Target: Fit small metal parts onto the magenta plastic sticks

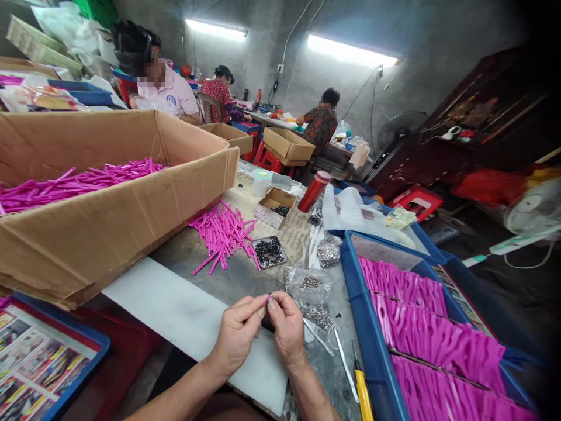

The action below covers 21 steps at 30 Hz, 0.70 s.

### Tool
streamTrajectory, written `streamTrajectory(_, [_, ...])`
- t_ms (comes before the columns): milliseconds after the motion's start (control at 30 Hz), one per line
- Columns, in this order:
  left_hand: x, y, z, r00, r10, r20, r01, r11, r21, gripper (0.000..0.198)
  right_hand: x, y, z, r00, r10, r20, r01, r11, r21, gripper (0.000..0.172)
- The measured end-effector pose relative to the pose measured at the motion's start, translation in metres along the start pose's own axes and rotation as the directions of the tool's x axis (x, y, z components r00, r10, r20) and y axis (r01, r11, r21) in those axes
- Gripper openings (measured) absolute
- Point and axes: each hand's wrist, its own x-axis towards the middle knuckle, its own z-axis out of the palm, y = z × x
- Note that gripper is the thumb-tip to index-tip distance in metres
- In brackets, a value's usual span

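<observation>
Left hand (239, 327) and right hand (287, 333) are both pinched closed on a tiny pink bit (269, 297), up over the desk's (175, 260) near edge. I'd keep the pinch light and work low above the board (175, 307), honestly.

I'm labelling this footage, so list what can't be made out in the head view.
- Head view: the magenta piece, its full shape; the fingers of both hands mostly cover it.
- Head view: the depth of magenta strips in the large cardboard box; its near wall hides it.
- Head view: the yellow handle, its end; cut off by the bottom edge.
</observation>
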Motion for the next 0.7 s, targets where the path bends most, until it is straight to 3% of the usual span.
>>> streamTrajectory(133, [0.0005, 0.0008, 0.0012, 1.0, -0.008, 0.009, 0.008, 1.0, -0.013, 0.025, 0.0012, 0.002, -0.001, 0.998, -0.016, -0.056, 0.017, 1.0, 0.023, 0.018])
streamTrajectory(333, [-0.0019, -0.0036, 0.0011, 1.0, -0.028, -0.004, 0.028, 0.998, -0.047, 0.025, 0.0005, 0.0028, -0.0011, 0.999, 0.027, 0.035, -0.03, 0.996, 0.086, 0.029])
streamTrajectory(533, [-0.0023, 0.0, 0.0019, 1.0, -0.024, 0.011, 0.024, 1.0, -0.016, 0.024, 0.0009, -0.0006, -0.0026, 1.0, -0.01, 0.009, 0.01, 1.0, 0.012, 0.019])
streamTrajectory(700, [-0.0018, -0.0022, 0.0021, 1.0, -0.027, 0.011, 0.027, 0.999, -0.041, 0.025, 0.0018, 0.0042, -0.0051, 0.999, 0.001, 0.054, -0.002, 1.0, 0.014, 0.03])
